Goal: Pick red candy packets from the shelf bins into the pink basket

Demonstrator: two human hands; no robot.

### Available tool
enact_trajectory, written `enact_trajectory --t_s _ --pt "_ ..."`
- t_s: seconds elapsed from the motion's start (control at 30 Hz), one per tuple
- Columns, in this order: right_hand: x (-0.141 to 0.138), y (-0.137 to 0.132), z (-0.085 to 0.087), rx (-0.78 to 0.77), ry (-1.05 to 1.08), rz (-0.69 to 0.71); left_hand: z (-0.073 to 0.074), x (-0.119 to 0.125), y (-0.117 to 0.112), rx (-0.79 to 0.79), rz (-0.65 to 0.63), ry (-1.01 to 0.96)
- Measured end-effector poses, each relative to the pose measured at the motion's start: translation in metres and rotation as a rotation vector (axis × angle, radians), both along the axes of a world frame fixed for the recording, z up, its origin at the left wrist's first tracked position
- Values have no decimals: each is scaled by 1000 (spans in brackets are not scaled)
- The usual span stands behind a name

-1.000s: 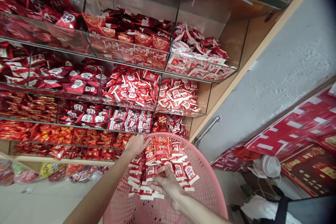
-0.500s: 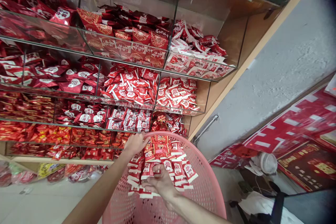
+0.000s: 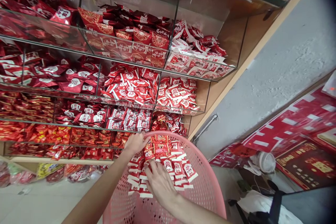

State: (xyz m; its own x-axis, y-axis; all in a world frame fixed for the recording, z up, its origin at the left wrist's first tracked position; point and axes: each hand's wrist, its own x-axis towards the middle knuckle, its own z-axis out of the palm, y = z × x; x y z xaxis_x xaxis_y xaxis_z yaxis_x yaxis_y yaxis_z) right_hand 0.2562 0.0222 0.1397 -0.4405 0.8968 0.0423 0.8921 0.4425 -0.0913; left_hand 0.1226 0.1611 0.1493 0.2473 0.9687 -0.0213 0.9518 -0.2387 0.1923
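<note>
Packets [image 3: 178, 168], likely light, slippery, best pinched by their ends, lie under the curled right hand [image 3: 159, 181], grasp unclear, while the left hand [image 3: 134, 143] clasps the basket [image 3: 203, 179] at eleven o'clock.

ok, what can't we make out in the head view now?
All head view:
Right hand: its back hides whether the fingers grip anything.
Pink basket: near side cut off by bottom edge.
Pile depth: top packets hide what's beneath.
Bottom-row shelf packets: print too small.
</note>
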Motion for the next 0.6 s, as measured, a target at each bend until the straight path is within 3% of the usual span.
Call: enact_trajectory --t_s 0.2,0.6 --pt "1 9 -9 -39 22 -5 2 0 -1 2 -12 2" --pt "15 12 -1 -146 128 95 5 1 -2 -25 4 -12"
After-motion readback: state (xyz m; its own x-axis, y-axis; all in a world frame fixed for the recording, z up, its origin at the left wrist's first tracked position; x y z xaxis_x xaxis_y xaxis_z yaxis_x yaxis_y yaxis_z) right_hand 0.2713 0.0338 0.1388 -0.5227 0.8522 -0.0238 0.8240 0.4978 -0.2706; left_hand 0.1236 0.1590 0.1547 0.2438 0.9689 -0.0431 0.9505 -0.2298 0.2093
